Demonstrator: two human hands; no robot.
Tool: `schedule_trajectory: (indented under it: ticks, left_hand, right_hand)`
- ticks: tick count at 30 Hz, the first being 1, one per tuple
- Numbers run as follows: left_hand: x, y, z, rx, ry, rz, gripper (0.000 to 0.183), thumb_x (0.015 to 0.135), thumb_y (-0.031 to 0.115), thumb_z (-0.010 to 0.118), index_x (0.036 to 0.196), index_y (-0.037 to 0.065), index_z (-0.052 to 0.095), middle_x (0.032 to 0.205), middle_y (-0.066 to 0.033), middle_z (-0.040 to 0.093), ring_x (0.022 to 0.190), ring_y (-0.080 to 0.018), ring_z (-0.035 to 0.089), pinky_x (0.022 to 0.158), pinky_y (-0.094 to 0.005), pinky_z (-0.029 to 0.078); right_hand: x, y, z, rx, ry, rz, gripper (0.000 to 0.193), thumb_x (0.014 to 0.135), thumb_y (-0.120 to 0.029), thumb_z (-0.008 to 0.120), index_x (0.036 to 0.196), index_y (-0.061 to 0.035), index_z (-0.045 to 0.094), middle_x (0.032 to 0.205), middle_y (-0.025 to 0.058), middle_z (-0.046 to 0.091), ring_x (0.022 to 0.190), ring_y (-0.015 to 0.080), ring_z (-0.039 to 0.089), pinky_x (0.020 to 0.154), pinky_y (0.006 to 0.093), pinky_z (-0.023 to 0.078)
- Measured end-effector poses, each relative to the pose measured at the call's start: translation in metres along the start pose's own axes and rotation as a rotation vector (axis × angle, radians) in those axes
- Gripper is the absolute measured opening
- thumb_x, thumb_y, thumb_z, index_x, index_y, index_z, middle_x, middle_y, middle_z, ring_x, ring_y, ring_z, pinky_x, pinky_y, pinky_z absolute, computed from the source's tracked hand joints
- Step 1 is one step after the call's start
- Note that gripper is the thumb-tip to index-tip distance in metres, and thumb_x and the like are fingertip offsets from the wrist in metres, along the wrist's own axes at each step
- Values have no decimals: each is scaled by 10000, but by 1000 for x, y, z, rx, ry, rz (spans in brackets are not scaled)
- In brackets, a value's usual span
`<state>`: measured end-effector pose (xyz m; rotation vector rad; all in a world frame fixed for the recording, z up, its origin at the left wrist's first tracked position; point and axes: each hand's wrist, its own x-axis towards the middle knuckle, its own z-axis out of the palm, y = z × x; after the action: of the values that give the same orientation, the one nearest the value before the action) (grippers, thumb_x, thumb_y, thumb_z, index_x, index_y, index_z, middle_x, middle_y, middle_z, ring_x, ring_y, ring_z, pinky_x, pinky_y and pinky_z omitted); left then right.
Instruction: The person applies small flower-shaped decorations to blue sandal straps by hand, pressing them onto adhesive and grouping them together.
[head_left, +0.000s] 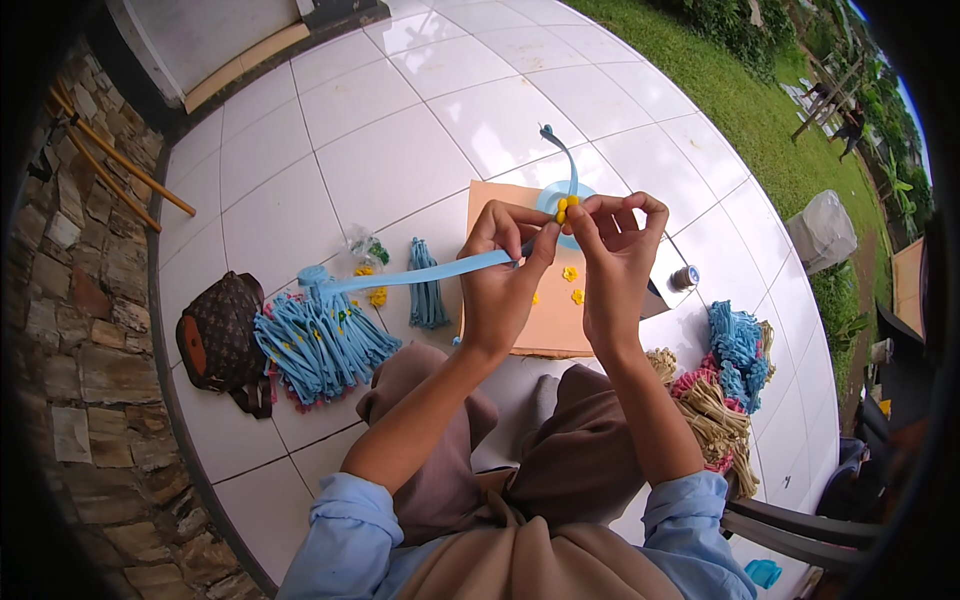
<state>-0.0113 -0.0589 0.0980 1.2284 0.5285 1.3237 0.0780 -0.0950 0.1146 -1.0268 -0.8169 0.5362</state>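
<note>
In front of my chest, my left hand point(497, 290) is pinched shut on a light blue ribbon point(425, 275). One length of the ribbon runs left to a flat coil point(314, 276), and its other end curls up beyond my fingers. A small yellow flower point(568, 208) sits at the ribbon between my fingertips. Thumb and forefinger of my right hand point(613, 270) pinch this flower, with the other fingers bent. Below both hands lies a tan board point(490, 200) carrying a translucent blue round item point(550, 198), partly hidden, and loose yellow flowers point(570, 273).
A heap of blue ribbon pieces point(325, 350) and a patterned brown bag point(215, 335) lie left. Nearby are a blue bundle point(427, 285) and a clear bag of flowers point(370, 255). Right are a thread spool point(685, 277), blue bundles point(737, 345) and beige bundles point(715, 420).
</note>
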Motion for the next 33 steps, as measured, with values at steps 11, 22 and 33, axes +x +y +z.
schedule_trajectory:
  ticks: [11, 22, 33]
  left_hand:
    - [2, -1, -1, -96, -28, -73, 327, 808, 34, 616, 705, 98, 313, 815, -84, 578, 634, -86, 522, 559, -197, 417]
    - [-3, -5, 4, 81, -34, 53, 303, 809, 21, 616, 716, 80, 333, 812, -74, 558, 776, -83, 540, 676, -197, 445]
    - [6, -14, -1, -8, 58, -75, 352, 794, 56, 641, 687, 97, 308, 763, -61, 559, 650, -60, 492, 571, -177, 400]
  right_hand:
    - [0, -13, 3, -33, -49, 75, 548, 805, -7, 603, 1170, -54, 198, 820, 96, 560, 781, 138, 557, 780, 260, 435]
    - [-2, 0, 8, -77, 24, -117, 415, 829, -19, 575, 1022, -67, 210, 697, 54, 507, 648, 88, 486, 586, 199, 360]
    - [7, -5, 0, -65, -29, 78, 410, 881, -72, 511, 1151, -53, 202, 737, 88, 558, 700, 117, 526, 653, 238, 411]
